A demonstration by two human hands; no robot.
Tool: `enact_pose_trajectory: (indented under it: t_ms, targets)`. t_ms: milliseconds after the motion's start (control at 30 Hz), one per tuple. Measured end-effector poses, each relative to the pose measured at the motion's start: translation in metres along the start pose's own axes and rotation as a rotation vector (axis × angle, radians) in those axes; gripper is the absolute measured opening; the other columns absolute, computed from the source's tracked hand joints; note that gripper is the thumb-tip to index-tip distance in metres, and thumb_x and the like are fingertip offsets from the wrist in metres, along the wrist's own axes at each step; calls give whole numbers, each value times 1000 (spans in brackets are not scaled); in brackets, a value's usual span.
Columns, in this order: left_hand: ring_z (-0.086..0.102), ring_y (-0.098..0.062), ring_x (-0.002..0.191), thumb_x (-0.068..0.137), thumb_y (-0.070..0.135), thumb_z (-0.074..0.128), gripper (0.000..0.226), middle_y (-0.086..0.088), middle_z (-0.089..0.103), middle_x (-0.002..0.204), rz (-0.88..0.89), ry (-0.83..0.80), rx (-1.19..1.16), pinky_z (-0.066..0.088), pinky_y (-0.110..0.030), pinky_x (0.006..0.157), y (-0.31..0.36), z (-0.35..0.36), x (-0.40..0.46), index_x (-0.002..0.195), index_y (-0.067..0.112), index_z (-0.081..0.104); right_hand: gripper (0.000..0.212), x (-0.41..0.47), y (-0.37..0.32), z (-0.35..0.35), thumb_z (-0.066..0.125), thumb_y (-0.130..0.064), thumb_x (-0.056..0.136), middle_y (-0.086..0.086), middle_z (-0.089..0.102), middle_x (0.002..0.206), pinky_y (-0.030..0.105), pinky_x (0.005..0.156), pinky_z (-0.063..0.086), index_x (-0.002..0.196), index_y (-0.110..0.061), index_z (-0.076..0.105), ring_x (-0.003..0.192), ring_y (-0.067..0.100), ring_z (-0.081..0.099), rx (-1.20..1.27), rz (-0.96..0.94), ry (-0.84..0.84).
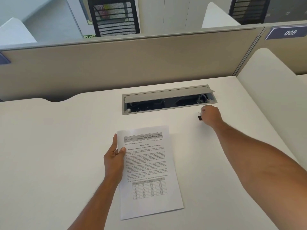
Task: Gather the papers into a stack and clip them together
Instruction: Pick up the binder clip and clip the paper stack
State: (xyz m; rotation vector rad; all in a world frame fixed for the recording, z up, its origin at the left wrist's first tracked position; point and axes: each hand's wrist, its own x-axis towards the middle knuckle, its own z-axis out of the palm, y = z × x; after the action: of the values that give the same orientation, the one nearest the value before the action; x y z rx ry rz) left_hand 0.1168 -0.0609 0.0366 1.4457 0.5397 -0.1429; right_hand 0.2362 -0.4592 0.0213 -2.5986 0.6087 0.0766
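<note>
I see my right hand (210, 115) fingers pinching the binder clip (200, 117) at two o'clock; my left hand (114, 157) fingers grip the papers (149, 171) at their nine o'clock edge.

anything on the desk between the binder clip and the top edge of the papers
Nothing visible. The right hand holds the binder clip, and only bare desk lies between it and the papers that the left hand is gripping.

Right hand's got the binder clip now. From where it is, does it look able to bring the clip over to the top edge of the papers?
Probably yes. The right hand holds the binder clip over bare desk, and nothing lies between it and the papers. The left hand grips only their left edge, leaving the top edge free.
</note>
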Motion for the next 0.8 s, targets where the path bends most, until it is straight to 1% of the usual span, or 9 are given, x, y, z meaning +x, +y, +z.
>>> enact_pose_trajectory:
  t_ms: [67,167,300,400,467,533,600,700,800]
  targets:
    - [77,-12,78,100,3,55,62,6,80,89,8,-11,-6,62,-35,79,0,-1,-2,149,40,42,17,-7,-1,1,59,-9,93,14,73,111,30,82,44,102,-5,74,109,35,62,42,24,20]
    - [76,-13,78,100,2,55,62,5,80,89,15,-15,-26,62,-29,72,1,-5,-7,149,38,42,14,-21,-4,1,65,-10,90,14,75,103,37,83,54,95,-3,76,100,34,66,119,84,28]
    - [76,-13,79,100,2,55,62,4,80,89,16,-21,-43,62,-30,72,2,-11,-14,150,37,41,11,-42,-13,-2,72,-11,85,11,74,94,31,75,50,86,0,75,90,28,66,228,97,-8]
    - [76,-13,79,100,2,55,63,2,80,91,18,-27,-70,62,-29,70,4,-17,-24,150,36,42,13,-65,-27,-6,74,-15,84,7,70,89,32,75,50,82,-2,73,88,27,63,425,145,-40]
    - [76,-12,78,100,1,56,63,2,80,90,25,-31,-79,62,-28,68,6,-20,-30,149,37,42,12,-83,-36,-8,75,-13,84,12,72,95,41,87,57,77,-6,69,93,30,66,664,210,-73]
    - [76,-12,78,100,2,55,63,2,80,90,33,-37,-74,62,-28,69,7,-25,-37,149,38,42,8,-109,-46,-9,71,-5,88,23,72,106,41,92,58,82,-3,67,92,30,69,951,269,-160]
    - [77,-13,79,100,2,55,64,0,80,91,46,-53,-71,63,-30,72,7,-30,-44,150,39,41,4,-139,-57,-11,68,-1,90,27,71,108,39,91,58,89,1,66,91,31,71,1098,255,-241]
    - [76,-12,78,100,1,55,64,1,80,88,61,-68,-74,62,-29,71,7,-36,-53,149,39,41,9,-176,-76,-15,69,-1,90,22,72,104,39,90,59,99,1,67,93,29,73,1158,165,-296]
    - [75,-12,75,99,1,55,67,-1,78,83,78,-66,-66,62,-28,71,5,-44,-61,152,40,37,23,-205,-100,-24,70,0,89,15,72,103,37,91,60,112,-2,68,96,27,72,1097,35,-341]
